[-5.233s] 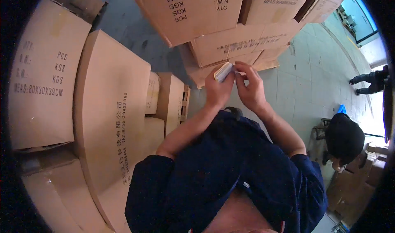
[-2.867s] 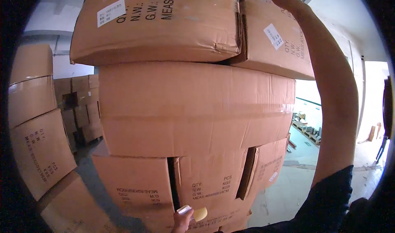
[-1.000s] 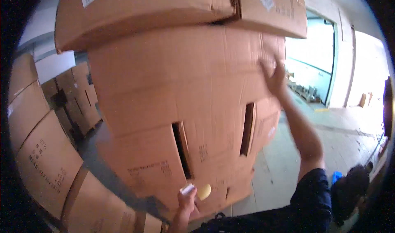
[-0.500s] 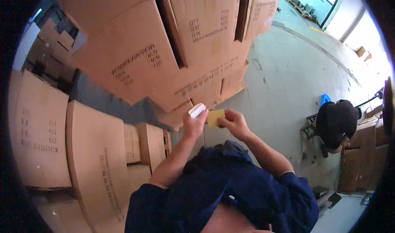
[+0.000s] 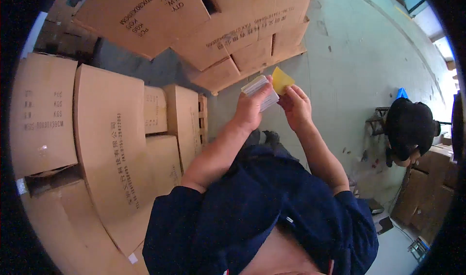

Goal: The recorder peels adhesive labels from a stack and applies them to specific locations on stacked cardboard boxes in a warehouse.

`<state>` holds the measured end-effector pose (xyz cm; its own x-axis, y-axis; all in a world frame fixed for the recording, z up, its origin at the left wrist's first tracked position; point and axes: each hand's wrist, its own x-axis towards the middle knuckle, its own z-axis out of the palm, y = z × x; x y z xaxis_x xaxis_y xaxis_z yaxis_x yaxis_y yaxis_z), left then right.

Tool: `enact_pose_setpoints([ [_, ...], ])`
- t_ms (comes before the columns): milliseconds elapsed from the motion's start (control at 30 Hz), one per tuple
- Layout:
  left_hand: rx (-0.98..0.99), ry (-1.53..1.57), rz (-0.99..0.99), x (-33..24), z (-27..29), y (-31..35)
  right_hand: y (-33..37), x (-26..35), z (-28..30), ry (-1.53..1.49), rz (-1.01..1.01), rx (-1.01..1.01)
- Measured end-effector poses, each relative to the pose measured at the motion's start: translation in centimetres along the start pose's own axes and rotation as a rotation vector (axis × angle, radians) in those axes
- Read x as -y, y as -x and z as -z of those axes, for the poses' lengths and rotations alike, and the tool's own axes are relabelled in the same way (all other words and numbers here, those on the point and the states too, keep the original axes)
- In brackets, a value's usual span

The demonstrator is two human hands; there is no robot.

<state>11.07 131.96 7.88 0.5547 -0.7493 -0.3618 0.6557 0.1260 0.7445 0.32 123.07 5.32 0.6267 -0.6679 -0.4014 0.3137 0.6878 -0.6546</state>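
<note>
My left hand (image 5: pixel 249 111) is closed around a small stack of white printed labels (image 5: pixel 269 101), with the thumb lying across the top. The labels are slightly fanned, and a pale yellowish edge shows on the upper one. Beside them, my right hand (image 5: pixel 297 109) pinches a small yellow slip of paper (image 5: pixel 282 80) by its lower corner, between thumb and fingers. The slip stands tilted just right of the labels; whether it touches them I cannot tell. Both hands are held close together in front of my body, above the floor.
Large brown cartons (image 5: pixel 116 144) are stacked at my left. More cartons (image 5: pixel 233 37) stand on a pallet ahead. To the right, a person in black (image 5: pixel 410 129) bends beside a stool (image 5: pixel 376 121), near brown boxes (image 5: pixel 424 192) and a blue object (image 5: pixel 402 93).
The view has shifted, so the cartons ahead sit higher in the picture. My hands appear farther up; the labels are now fanned, and the yellow slip has turned from level to tilted.
</note>
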Motion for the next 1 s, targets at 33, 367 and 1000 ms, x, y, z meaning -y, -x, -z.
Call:
enact_pose_setpoints([
  [33,-0.025,0.008,-0.010,0.5,-0.2,0.4,0.1,-0.8,1.2,-0.068,-0.051,0.029],
  [367,0.003,0.010,-0.066,0.4,-0.7,2.9,3.0,-2.9,0.8,-0.333,-0.224,0.188],
  [1000,0.053,-0.258,-0.410,-4.9,8.1,4.5,3.8,-8.1,-6.8,0.154,-0.228,0.432],
])
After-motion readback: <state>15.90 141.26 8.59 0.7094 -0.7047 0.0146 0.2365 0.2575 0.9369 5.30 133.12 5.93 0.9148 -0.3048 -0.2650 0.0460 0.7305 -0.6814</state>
